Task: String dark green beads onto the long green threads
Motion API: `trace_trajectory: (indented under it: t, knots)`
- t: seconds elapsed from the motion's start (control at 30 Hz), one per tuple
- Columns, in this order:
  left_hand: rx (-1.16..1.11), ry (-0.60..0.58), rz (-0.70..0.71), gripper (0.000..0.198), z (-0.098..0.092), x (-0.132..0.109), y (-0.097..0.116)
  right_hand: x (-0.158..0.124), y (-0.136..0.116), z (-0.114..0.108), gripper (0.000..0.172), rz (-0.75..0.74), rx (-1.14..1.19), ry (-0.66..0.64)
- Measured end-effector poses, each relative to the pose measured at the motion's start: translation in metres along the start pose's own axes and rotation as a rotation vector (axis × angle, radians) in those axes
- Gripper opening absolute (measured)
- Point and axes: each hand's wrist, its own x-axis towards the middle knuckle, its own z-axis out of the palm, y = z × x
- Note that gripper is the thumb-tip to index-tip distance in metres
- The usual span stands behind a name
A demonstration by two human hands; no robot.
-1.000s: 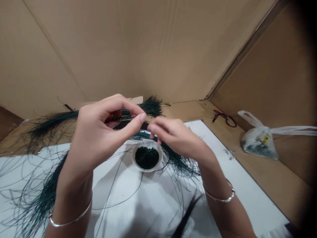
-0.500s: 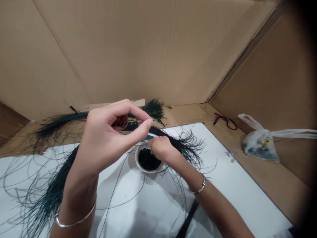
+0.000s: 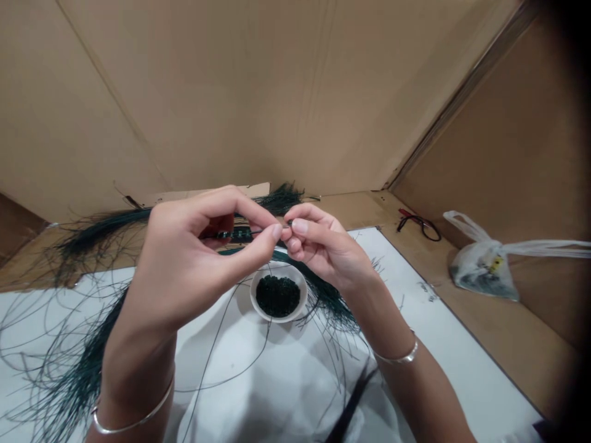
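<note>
My left hand is closed in a pinch on a thin dark wire. Several small dark green beads sit along it under the curled fingers. At the wire's tip, my right hand pinches a tiny dark bead, and the fingertips of both hands nearly meet. Just below them stands a white bowl holding many dark green beads. Whether the bead is on the wire is too small to tell.
Bundles of dark green wire lie at the left and behind the hands, with loose ends across the white board. On the cardboard at right are a knotted clear plastic bag and a red-and-black cord. Cardboard walls rise behind.
My right hand has come up out of the bead bowl to my left fingertips, now with a bead in its pinch. My left hand has shifted slightly left and keeps its hold on the wire.
</note>
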Motion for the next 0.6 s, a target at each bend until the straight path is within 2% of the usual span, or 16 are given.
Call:
trace_trajectory:
  t: [0.17, 0.37, 0.6]
  knots:
    - [0.018, 0.002, -0.02, 0.01, 0.0015, 0.0003, -0.0015, -0.0022, -0.0012, 0.005, 0.017, -0.03, -0.027, 0.039]
    - [0.0, -0.005, -0.051, 0.01, -0.0002, 0.0005, 0.0018, -0.0029, -0.0002, 0.0046, 0.012, -0.075, -0.032, 0.003]
    - [-0.052, -0.046, -0.1, 0.008, 0.0034, 0.0027, -0.0022, -0.0028, -0.0021, 0.0068, 0.011, -0.092, -0.12, 0.087]
